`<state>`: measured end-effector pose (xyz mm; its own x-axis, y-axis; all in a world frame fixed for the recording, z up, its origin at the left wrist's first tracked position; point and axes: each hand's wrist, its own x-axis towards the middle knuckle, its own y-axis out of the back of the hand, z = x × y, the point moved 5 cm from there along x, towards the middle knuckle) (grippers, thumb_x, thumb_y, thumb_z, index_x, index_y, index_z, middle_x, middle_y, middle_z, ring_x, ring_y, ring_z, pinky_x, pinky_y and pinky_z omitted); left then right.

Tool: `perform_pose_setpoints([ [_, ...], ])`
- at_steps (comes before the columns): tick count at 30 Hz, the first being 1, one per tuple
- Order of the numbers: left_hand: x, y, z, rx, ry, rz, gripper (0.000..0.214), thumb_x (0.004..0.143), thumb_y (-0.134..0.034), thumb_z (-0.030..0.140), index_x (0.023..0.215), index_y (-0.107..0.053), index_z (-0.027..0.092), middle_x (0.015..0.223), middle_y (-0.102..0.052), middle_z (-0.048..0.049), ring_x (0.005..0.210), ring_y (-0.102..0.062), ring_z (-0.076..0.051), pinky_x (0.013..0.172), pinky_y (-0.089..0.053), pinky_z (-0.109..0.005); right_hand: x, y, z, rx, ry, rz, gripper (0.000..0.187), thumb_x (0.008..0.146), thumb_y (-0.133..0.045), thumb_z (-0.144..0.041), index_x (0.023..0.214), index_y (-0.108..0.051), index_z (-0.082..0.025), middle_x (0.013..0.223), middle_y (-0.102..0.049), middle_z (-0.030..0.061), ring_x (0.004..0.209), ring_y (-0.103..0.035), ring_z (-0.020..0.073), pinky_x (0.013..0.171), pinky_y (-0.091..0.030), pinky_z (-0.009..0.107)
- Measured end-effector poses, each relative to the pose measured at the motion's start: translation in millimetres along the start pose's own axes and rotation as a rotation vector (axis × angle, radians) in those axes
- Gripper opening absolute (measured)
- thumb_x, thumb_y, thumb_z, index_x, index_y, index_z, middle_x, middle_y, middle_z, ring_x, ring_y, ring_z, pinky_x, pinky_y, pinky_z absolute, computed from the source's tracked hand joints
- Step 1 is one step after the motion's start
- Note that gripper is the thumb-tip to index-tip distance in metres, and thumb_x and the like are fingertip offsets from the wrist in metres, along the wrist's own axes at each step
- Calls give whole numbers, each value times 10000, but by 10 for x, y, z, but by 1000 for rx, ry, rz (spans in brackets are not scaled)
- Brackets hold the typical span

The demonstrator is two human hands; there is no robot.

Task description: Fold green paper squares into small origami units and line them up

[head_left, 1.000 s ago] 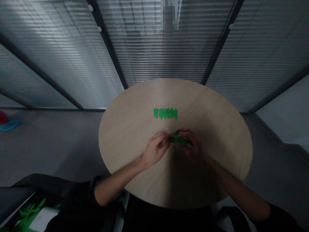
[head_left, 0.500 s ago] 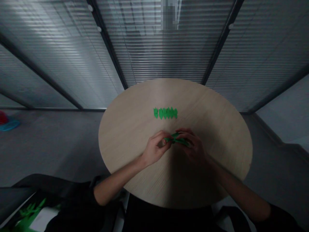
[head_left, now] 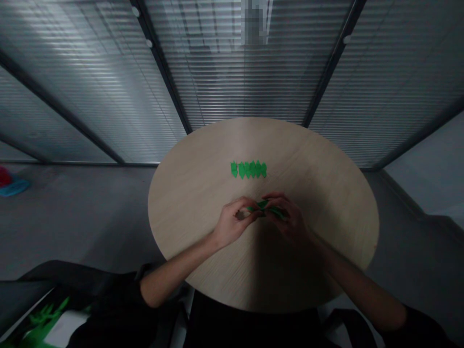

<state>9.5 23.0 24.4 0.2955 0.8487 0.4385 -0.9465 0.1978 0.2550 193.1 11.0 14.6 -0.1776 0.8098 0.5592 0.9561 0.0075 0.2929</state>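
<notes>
Both of my hands meet over the near half of a round pale wooden table. My left hand and my right hand pinch the two ends of a folded green paper piece, and their fingers hide part of it. Farther across the tabletop, out of reach of my fingers, lies a tight row of several green folded paper pieces. Their shapes are pointed and they touch one another.
Behind the table stands a glass partition with slatted blinds. A red and blue object lies on the grey floor at far left. A dark item with a green pattern sits at lower left.
The green piece has shifted in my fingers and looks more tightly bent. My left fingers have moved slightly toward my right hand. The row on the table has not moved.
</notes>
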Motion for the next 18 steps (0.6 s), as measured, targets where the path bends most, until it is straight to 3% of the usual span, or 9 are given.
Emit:
perform_pose_setpoints([
  [4, -25, -8, -61, -51, 77, 39, 103, 902, -770, 257, 905, -733, 162, 827, -785, -58, 696, -730, -146, 616, -571, -220, -6, 3, 3, 27, -41, 43, 31, 994, -660, -232, 1001, -650, -261, 1134, -698, 58, 960, -717, 177, 809, -589, 325],
  [9, -39, -30, -73, -103, 113, 40, 165, 911, -772, 312, 888, -697, 167, 802, -786, -53, 666, -741, -144, 593, -580, -214, -1, -2, 11, 45, -93, 51, 29, 989, -664, -252, 988, -636, -255, 1135, -683, 57, 972, -705, 181, 825, -582, 333],
  [18, -61, -61, -92, -256, 164, 48, 193, 906, -785, 301, 884, -646, 169, 711, -741, -18, 623, -731, -131, 582, -588, -206, 19, 39, -36, 23, -23, 124, 69, 959, -705, -212, 950, -655, -259, 1075, -672, 36, 931, -693, 173, 792, -584, 328],
])
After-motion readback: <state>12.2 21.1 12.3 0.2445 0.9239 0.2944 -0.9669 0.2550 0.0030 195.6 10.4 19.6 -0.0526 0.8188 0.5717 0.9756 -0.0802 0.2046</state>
